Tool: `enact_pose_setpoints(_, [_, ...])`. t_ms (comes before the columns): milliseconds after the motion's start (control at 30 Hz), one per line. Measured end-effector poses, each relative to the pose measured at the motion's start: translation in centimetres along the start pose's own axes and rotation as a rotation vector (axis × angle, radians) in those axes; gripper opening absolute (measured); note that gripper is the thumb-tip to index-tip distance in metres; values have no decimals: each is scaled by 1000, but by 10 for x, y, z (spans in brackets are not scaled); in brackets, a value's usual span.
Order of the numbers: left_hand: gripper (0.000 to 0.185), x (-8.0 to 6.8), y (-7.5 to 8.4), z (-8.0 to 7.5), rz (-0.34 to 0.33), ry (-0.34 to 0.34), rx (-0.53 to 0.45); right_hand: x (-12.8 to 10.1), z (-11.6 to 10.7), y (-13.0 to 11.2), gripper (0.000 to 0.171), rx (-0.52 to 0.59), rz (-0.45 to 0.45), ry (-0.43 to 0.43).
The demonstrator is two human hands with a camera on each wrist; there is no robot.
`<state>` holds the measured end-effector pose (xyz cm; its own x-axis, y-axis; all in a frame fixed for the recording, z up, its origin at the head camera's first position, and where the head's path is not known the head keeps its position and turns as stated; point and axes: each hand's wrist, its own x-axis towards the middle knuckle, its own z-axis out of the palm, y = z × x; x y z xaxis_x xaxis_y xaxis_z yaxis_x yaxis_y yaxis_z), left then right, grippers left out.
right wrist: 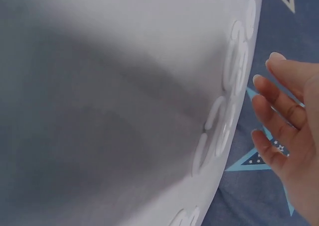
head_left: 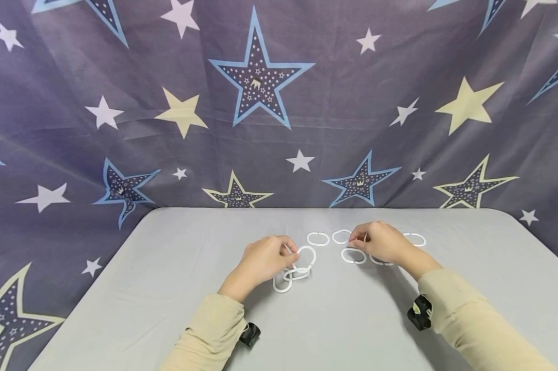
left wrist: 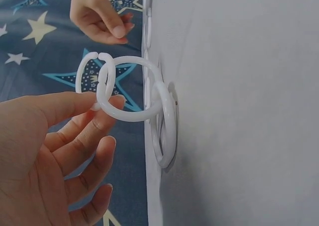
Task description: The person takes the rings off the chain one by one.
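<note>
My left hand (head_left: 265,257) pinches a white plastic C-shaped link (left wrist: 79,76) between thumb and forefinger. A white ring-like link (left wrist: 130,117) hangs from it, joined to further white links (left wrist: 170,131) at the tabletop, making a short chain. My right hand (head_left: 381,242) hovers over several loose white links at the back right, its fingers loosely bent with nothing between them. Near its fingertips lie one link (head_left: 342,255) in front and another (head_left: 333,237) behind. Part of a link (head_left: 382,264) shows below the palm, the rest hidden by the hand.
Another loose link (head_left: 318,245) lies between the hands, and one (head_left: 425,240) lies right of the right hand. The grey-covered table (head_left: 135,309) ends at a star-patterned curtain (head_left: 260,154). Black wrist devices (head_left: 250,335) sit at both sleeves.
</note>
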<state>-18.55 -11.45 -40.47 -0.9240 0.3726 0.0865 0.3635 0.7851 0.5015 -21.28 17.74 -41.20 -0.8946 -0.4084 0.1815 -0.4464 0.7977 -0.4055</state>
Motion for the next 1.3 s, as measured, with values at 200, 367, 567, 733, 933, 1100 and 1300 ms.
enact_pose_setpoints(200, [10,1,0,0,-9,-7,-4,-6,2,-9,6,97,37,6])
enact_pose_setpoints(367, [10,1,1,-1,-7,-7,-7,-12,4,-16,8,207,67,22])
enact_pose_setpoints(567, [10,1,2,-2,-5,-10,-8,-20,7,-26,14,369,146,46])
enact_pose_setpoints(733, [11,1,2,-2,-7,-10,-10,-24,9,-35,24,554,212,33])
enact_pose_setpoints(933, [10,1,1,-3,-15,-12,-14,-27,14,-42,28,681,227,-2])
enact_pose_setpoints(1100, [9,1,0,-3,-13,-10,-11,-29,18,-51,29,750,259,-21])
enact_pose_setpoints(1300, [9,2,-1,-2,-10,-6,-10,-30,25,-59,27,763,273,-18])
